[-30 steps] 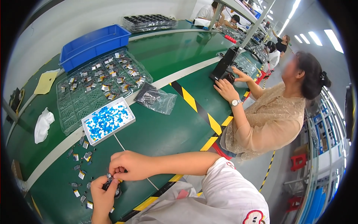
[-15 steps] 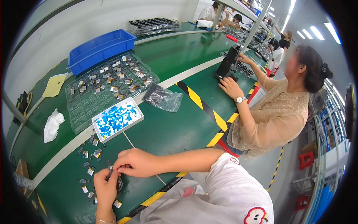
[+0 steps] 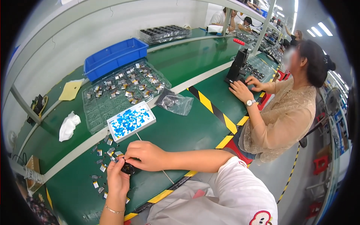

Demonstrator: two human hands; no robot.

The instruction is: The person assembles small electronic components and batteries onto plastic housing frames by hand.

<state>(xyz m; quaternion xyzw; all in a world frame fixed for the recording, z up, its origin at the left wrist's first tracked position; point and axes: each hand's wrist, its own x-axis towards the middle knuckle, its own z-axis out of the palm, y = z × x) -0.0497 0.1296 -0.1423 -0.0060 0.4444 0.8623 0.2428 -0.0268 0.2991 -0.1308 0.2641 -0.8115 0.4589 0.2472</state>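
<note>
My left hand (image 3: 117, 177) is closed on a small black rounded part (image 3: 128, 169), which shows below my fingertips. My right hand (image 3: 148, 155) meets it at the fingertips, thumb and finger pinched together. What the right fingers hold is too small to make out. A silvery battery cell (image 3: 119, 153) with a yellowish edge shows just beyond the fingertips; whether it is touched cannot be told. Several loose cells with small circuit boards (image 3: 103, 168) lie on the green table beside my left hand. Past my hands stands a white box (image 3: 153, 119) of small blue-and-white pieces.
A clear compartment tray (image 3: 98, 114) with more cells lies beyond the box, before a blue bin (image 3: 112, 59). A clear bag (image 3: 180, 104) lies to the right. At the right, a person (image 3: 279, 112) works at a black press (image 3: 237, 65). Striped tape (image 3: 210, 107) crosses the table.
The view has shifted, so the table appears further right. My hands stay together; the black part shows more plainly now. The co-worker's far hand has come down from the press.
</note>
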